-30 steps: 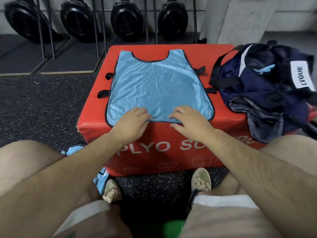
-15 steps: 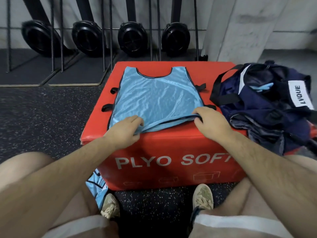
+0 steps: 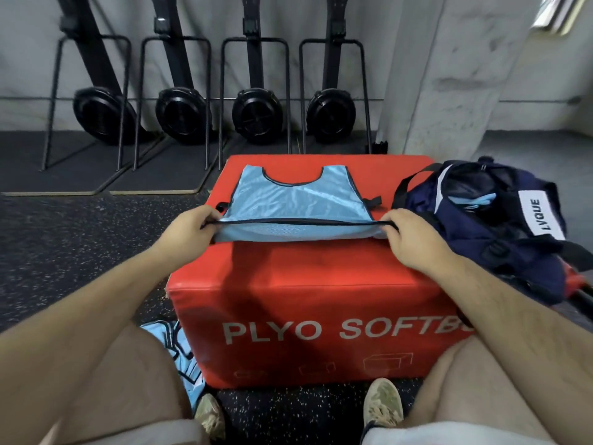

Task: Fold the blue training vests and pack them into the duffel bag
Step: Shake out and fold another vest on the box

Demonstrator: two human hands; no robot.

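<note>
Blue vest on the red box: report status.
Left hand and right hand each pinch a bottom corner. Light blue mesh training vest hem raised off red padded plyo box, collar end flat. Navy fabric duffel bag beside it at right, nothing between.

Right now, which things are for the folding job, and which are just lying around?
For the job: blue vest, gripped at its hem by the left hand and right hand; duffel bag; blue heap on the floor, probably more vests; red box, the folding surface.
Just around: black machines by the wall; grey pillar.
</note>
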